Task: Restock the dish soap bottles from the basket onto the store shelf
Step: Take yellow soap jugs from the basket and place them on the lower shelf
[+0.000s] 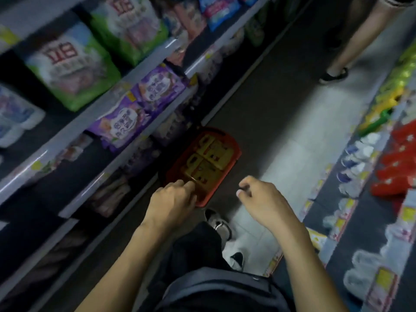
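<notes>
A red basket stands on the aisle floor by the left shelving, packed with several yellow dish soap bottles lying side by side. My left hand reaches down over the basket's near end, fingers curled at the nearest yellow bottle; whether it grips the bottle I cannot tell. My right hand hovers to the right of the basket, fingers loosely bent and holding nothing. The right store shelf carries yellow and green bottles farther along.
Left shelves hold green and purple bagged goods. Red packs and white packs fill the right shelf. Another person's legs stand up the aisle. My shoes are just behind the basket.
</notes>
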Demonstrator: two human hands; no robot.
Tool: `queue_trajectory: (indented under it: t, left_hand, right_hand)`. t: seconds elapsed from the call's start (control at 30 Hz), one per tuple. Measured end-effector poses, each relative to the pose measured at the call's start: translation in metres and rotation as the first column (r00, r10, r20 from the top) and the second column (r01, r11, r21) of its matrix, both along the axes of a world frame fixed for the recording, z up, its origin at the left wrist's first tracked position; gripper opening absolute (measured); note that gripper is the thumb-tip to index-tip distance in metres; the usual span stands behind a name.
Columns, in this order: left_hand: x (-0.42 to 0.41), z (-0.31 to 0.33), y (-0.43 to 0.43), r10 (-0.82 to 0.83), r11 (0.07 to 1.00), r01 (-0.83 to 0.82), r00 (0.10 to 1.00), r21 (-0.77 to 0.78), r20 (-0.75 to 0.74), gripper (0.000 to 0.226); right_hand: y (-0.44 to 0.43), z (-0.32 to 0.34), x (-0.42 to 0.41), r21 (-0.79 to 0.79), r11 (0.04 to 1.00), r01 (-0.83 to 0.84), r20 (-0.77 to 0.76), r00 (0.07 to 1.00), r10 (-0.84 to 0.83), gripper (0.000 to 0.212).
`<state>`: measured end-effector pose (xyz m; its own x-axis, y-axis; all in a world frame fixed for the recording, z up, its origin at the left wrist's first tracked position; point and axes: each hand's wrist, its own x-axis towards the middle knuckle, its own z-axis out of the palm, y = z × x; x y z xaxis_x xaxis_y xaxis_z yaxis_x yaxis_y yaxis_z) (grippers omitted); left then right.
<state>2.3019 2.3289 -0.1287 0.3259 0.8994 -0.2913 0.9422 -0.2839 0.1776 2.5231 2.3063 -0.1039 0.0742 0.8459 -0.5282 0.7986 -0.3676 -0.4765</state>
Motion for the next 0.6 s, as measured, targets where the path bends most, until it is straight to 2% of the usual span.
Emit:
queue_trajectory:
  t: [0.2, 0.33, 0.53, 0.6]
  left_hand:
    - [-0.02, -0.041, 0.051, 0.291, 0.953, -0.285, 0.956, -0.108, 0.045, 0.024]
    - [-0.029, -0.073, 0.086, 0.432, 0.883, -0.415, 0.901, -0.22, 0.035, 0.023]
    - [-0.036, -0.132, 0.123, 0.516, 0.799, -0.499, 0.856, -0.336, -0.044, 0.025]
    - [-0.039, -0.166, 0.129, 0.575, 0.732, -0.546, 0.816, -0.407, -0.059, 0.03]
  right_hand:
    - [0.101, -0.026, -0.024, -0.075, 0.952, -0.297, 0.049, 0.953, 0.301, 0.029]
    - [0.152, -0.048, -0.028, -0.195, 0.848, -0.492, 0.1, 0.851, 0.516, 0.028]
    - [0.211, -0.121, -0.033, -0.271, 0.753, -0.6, 0.113, 0.757, 0.644, 0.024]
    - [0.231, -0.163, -0.041, -0.302, 0.716, -0.629, 0.095, 0.728, 0.679, 0.025]
